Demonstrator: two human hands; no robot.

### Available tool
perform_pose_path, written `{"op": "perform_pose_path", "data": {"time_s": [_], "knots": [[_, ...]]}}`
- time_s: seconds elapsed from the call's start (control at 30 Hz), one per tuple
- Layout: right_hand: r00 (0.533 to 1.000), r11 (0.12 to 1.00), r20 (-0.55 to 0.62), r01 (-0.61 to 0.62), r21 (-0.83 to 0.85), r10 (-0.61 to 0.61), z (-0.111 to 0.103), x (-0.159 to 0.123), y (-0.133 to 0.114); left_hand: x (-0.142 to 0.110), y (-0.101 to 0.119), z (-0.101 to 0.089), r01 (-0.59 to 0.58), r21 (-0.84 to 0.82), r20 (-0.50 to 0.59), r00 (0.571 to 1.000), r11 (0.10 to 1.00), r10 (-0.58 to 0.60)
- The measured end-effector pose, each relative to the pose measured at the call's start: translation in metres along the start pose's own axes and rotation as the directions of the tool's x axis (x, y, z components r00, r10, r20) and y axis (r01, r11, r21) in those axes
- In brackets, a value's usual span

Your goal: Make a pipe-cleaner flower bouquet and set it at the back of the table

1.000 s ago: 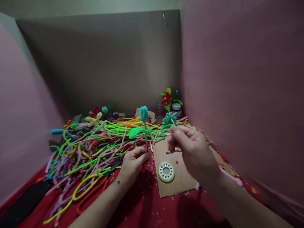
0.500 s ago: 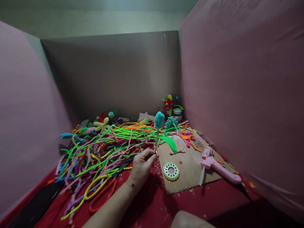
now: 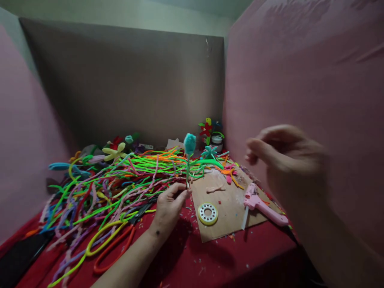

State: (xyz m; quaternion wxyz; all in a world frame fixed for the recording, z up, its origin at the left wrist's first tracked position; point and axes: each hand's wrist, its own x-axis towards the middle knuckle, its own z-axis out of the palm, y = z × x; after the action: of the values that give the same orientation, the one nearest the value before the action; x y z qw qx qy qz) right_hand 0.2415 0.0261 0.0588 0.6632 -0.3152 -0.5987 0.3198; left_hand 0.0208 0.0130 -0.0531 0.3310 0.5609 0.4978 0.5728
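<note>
A pipe cleaner flower [image 3: 189, 145] with a fuzzy turquoise head stands upright over the table. The thumb and forefinger of my left hand [image 3: 169, 204] pinch the bottom of its thin stem. From the stem area a bright green leaf [image 3: 210, 163] reaches rightward; whether it is joined to the stem I cannot tell. My right hand [image 3: 288, 156] is raised in the air at the right, above the pink glue gun [image 3: 262, 206]. Its fingers look curled but are smeared by motion, and nothing shows clearly in them.
Loose pipe cleaners [image 3: 120, 188] in many colours cover the table's left and middle. Red-handled scissors [image 3: 115, 256] lie partly under them. A cardboard sheet [image 3: 222, 232] carries a yellow-rimmed tape spool [image 3: 208, 214] and the glue gun. Finished flowers [image 3: 206, 130] stand at the back, before pink side walls.
My right hand has risen from the bottom edge into the air at the right. The view has shifted slightly, and the green leaf now points sideways instead of drooping. My left hand keeps its pinch.
</note>
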Motion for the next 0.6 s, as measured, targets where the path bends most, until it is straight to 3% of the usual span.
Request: {"op": "perform_pose_path", "data": {"time_s": [0.03, 0.07, 0.1, 0.13, 0.17, 0.33, 0.47, 0.6], "knots": [[0.995, 0.980, -0.074, 0.047, -0.191, -0.062, 0.002, 0.013, 0.011, 0.001, 0.000, 0.000, 0.016, -0.031, -0.008, 1.000, 0.999, -0.016], [0.999, 0.917, -0.021, 0.022, -0.398, -0.033, 0.005, 0.027, 0.025, 0.002, 0.001, 0.000, 0.034, -0.058, -0.014, 0.999, 0.998, -0.035], [0.996, 0.795, 0.054, -0.019, -0.607, 0.066, 0.008, 0.041, 0.041, 0.003, 0.001, 0.000, 0.053, -0.081, -0.016, 0.998, 0.995, -0.055], [0.969, 0.602, 0.119, -0.037, -0.798, 0.217, 0.011, 0.053, 0.060, 0.003, 0.001, 0.001, 0.071, -0.099, -0.018, 0.997, 0.993, -0.073], [0.949, 0.520, 0.119, -0.053, -0.853, 0.293, 0.013, 0.064, 0.078, 0.004, 0.000, 0.001, 0.085, -0.110, -0.018, 0.996, 0.990, -0.087], [0.855, 0.318, 0.104, -0.074, -0.945, 0.508, 0.025, 0.080, 0.146, 0.006, -0.002, 0.000, 0.073, -0.086, 0.014, 0.997, 0.994, -0.072], [0.827, 0.230, 0.064, -0.080, -0.970, 0.559, 0.033, 0.074, 0.166, 0.006, -0.001, -0.001, 0.082, -0.097, 0.031, 0.996, 0.992, -0.080], [0.823, 0.224, 0.037, -0.111, -0.968, 0.567, 0.034, 0.072, 0.171, 0.006, 0.000, -0.002, 0.089, -0.099, 0.039, 0.996, 0.991, -0.086]]}}
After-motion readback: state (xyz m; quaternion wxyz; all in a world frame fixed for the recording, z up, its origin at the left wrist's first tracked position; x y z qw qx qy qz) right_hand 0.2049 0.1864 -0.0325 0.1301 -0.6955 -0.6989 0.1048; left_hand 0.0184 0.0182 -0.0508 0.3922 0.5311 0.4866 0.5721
